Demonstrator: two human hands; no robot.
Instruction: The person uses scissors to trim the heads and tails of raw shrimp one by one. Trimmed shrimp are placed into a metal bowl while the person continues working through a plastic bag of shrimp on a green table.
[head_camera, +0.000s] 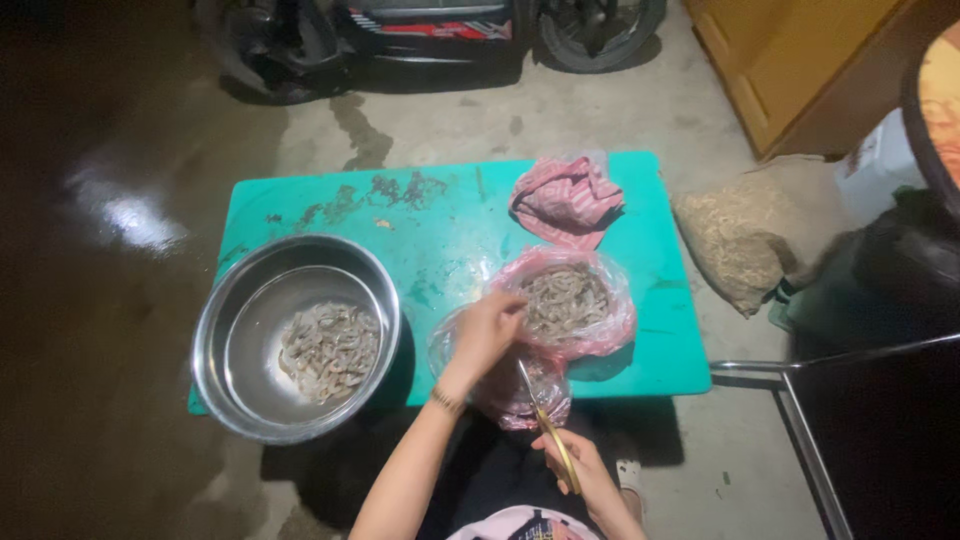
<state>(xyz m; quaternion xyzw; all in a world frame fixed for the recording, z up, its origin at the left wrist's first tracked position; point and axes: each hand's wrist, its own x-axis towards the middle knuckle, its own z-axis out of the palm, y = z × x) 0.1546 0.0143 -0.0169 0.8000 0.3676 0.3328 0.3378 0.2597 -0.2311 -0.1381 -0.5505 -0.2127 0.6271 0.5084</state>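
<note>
Between bowl (296, 335) and bag of shrimp (568, 300), left hand (487, 335) pinching shrimp, right hand (580, 470) gripping scissors (548, 425)

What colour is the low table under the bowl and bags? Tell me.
Turquoise green, with dark smears near its far edge; the table shows in the head view.

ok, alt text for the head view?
Left hand reaches into a pink plastic bag of raw shrimp on a teal plastic table; right hand holds yellow-handled scissors. A round steel bowl holds more shrimp.
</note>
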